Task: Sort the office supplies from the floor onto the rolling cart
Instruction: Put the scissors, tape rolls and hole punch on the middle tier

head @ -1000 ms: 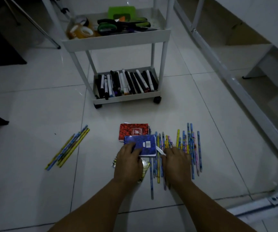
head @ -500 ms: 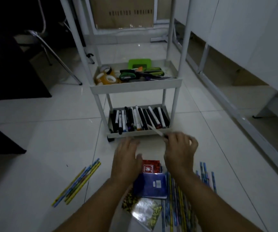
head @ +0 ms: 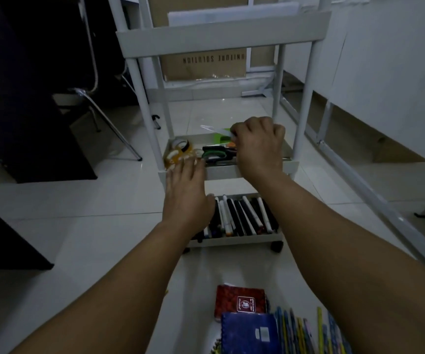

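A white three-tier rolling cart stands ahead of me. Over its middle tray, my right hand is closed on a thin white cutter-like tool pointing left. That tray holds tape rolls, green-handled scissors and a green item. My left hand hovers flat and empty by the middle tray's front-left corner. The bottom tray holds several black and white markers. On the floor near me lie a red notebook, a blue notebook and several coloured pencils.
A cardboard box stands behind the cart. Chrome chair legs and dark furniture are on the left. A white metal frame and wall run along the right. The floor is white tile.
My view tilted up and closer to the cart. My right hand carried the white tool from above the bottom tray up over the middle tray. My left hand moved forward to the cart's front.
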`<act>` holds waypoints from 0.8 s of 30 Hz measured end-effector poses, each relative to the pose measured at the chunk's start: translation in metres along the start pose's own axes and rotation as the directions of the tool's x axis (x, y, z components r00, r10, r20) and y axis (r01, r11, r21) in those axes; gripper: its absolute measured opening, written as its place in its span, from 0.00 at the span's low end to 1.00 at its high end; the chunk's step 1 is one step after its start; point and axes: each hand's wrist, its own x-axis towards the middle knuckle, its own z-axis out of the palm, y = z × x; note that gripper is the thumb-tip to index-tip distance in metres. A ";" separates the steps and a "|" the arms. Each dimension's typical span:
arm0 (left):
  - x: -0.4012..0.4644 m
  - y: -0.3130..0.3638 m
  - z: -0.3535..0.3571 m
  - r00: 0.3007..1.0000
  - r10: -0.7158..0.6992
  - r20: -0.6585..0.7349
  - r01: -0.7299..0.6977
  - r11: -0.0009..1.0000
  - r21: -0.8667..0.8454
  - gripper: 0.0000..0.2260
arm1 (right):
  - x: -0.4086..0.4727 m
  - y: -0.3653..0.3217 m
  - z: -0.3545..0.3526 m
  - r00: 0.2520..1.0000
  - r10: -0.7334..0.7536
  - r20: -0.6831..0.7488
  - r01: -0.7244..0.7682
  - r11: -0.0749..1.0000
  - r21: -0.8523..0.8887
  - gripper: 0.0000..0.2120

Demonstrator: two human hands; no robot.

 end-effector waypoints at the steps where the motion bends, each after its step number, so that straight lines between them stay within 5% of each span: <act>1: -0.001 -0.002 0.003 1.000 -0.003 0.025 0.002 1.000 0.018 0.35 | 0.004 0.000 0.004 0.997 0.023 0.070 -0.021 0.999 -0.025 0.11; 5: -0.001 -0.008 0.010 0.998 0.024 0.056 -0.027 0.998 0.057 0.36 | 0.009 -0.004 0.015 0.906 0.195 0.375 -0.228 0.973 0.043 0.14; 7: -0.003 -0.010 0.012 0.998 0.028 0.049 -0.029 0.999 0.035 0.36 | 0.008 -0.003 0.018 0.876 0.239 0.419 -0.306 0.947 0.099 0.13; 10: -0.006 -0.011 0.014 0.998 0.038 0.051 -0.038 0.999 -0.008 0.37 | 0.001 0.001 0.014 0.910 0.222 0.350 -0.296 0.939 0.173 0.16; 18: -0.024 -0.011 0.005 0.998 -0.004 -0.070 -0.013 0.971 -0.237 0.26 | -0.057 -0.019 -0.022 0.962 0.208 -0.176 -0.139 0.931 0.338 0.13; 21: -0.057 -0.007 0.012 0.987 -0.096 -0.130 0.047 0.940 -0.338 0.19 | -0.104 -0.031 -0.021 0.959 0.237 -0.153 -0.157 0.900 0.406 0.12; 24: -0.102 -0.004 0.028 0.964 -0.262 -0.035 0.225 0.883 -0.411 0.18 | -0.174 -0.041 -0.012 0.956 0.255 0.148 -0.294 0.858 0.421 0.11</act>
